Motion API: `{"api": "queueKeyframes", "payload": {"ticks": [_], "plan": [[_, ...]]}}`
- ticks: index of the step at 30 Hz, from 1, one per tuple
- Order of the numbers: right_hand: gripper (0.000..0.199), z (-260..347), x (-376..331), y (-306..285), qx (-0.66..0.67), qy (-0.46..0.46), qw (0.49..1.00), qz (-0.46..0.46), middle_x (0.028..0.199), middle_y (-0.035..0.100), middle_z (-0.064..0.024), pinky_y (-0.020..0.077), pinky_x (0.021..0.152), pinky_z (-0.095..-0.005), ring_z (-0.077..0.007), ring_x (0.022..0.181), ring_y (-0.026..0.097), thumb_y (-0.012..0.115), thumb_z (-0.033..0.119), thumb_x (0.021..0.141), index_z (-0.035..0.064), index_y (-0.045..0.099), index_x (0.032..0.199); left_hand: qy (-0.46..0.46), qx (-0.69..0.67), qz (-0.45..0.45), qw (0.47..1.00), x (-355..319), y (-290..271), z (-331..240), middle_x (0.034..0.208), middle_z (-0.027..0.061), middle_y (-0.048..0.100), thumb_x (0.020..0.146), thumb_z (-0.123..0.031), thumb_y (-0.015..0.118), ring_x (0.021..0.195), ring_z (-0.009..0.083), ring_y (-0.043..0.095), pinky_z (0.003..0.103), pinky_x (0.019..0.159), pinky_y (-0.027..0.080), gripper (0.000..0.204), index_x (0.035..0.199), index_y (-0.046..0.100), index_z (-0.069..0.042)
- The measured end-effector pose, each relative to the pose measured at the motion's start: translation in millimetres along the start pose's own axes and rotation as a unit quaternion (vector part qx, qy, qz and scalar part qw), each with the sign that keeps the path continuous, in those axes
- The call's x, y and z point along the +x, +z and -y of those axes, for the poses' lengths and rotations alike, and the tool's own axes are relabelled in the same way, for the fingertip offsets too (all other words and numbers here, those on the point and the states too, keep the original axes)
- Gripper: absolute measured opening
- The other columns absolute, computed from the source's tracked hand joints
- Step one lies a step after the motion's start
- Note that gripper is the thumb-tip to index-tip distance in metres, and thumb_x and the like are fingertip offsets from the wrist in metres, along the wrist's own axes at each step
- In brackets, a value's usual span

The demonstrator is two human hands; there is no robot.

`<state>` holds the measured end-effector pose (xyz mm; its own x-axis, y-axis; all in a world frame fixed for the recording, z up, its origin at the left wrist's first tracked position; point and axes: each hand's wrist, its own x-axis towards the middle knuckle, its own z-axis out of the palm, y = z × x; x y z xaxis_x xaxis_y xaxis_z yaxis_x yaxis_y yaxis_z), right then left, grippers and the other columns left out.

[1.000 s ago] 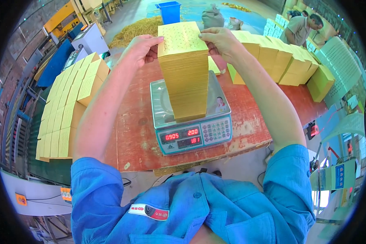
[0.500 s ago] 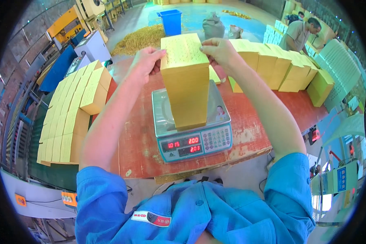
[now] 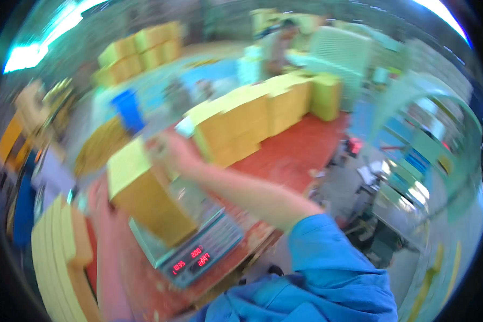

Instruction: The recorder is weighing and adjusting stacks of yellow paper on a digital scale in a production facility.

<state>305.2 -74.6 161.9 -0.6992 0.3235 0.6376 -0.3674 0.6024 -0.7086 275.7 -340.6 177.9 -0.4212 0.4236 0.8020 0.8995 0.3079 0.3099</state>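
A tall stack of yellow paper (image 3: 150,201) stands on the pan of a digital scale (image 3: 201,257) with red lit figures, both slanted in the tilted view. My left hand (image 3: 98,196) is at the left side of the stack, its fingers smeared by motion and partly hidden. By the upper right edge of the stack is my right hand (image 3: 169,152). Its fingers look curled in, but blur hides what they grip, if anything. Whether either hand touches the paper is unclear.
More yellow paper stacks stand in a row (image 3: 247,121) along the far side of the red table (image 3: 284,166), and others (image 3: 56,257) at the left. Beyond are a blue bin (image 3: 127,110), a heap of yellow scraps (image 3: 103,145) and another person (image 3: 277,51).
My view has swung right and tilted, so scale and stack now lie lower left, blurred. The scale's lit figures differ. My right hand's fingers look more curled; my left hand appears lower along the stack.
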Motion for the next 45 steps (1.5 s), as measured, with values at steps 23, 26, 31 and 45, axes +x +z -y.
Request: {"api": "queueKeyframes", "payload": {"ticks": [23,26,31,45], "plan": [[0.021,-169,-307,-184,-0.465,0.057,0.880,-0.084,0.112,0.066,-0.0079,0.0445,0.093,-0.0427,-0.0280,0.110,0.059,0.062,0.010,0.083,0.0110,0.066,0.104,-0.409,0.223,0.113,0.878,-374,-53,60,0.140,0.0277,0.046,0.095,-0.024,0.055,0.126,0.0417,0.046,0.044,0.106,0.038,0.049,0.134,0.047,0.005],[0.023,-173,-315,-176,-0.464,0.105,0.877,-0.068,0.121,0.065,-0.0067,0.0425,0.097,-0.0404,-0.0257,0.117,0.057,0.061,0.013,0.086,0.0118,0.066,0.109,-0.355,0.328,0.165,0.860,-365,-50,27,0.142,0.0252,0.045,0.096,-0.026,0.054,0.127,0.0408,0.046,0.043,0.107,0.038,0.048,0.134,0.048,0.002],[0.023,-165,-322,-172,-0.455,0.116,0.880,-0.068,0.121,0.064,-0.0064,0.0416,0.098,-0.0405,-0.0258,0.118,0.056,0.060,0.014,0.086,0.0123,0.067,0.109,-0.377,0.346,0.118,0.851,-365,-48,10,0.139,0.0167,0.052,0.096,-0.028,0.053,0.126,0.0340,0.049,0.042,0.106,0.038,0.043,0.130,0.055,-0.003],[0.024,-159,-321,-180,-0.454,0.093,0.885,-0.053,0.122,0.063,-0.0047,0.0401,0.099,-0.0432,-0.0274,0.117,0.055,0.059,0.018,0.087,0.0126,0.064,0.110,-0.357,0.328,0.110,0.868,-375,-48,23,0.137,0.0198,0.051,0.096,-0.031,0.051,0.124,0.0364,0.050,0.042,0.104,0.039,0.045,0.130,0.054,-0.002]]}}
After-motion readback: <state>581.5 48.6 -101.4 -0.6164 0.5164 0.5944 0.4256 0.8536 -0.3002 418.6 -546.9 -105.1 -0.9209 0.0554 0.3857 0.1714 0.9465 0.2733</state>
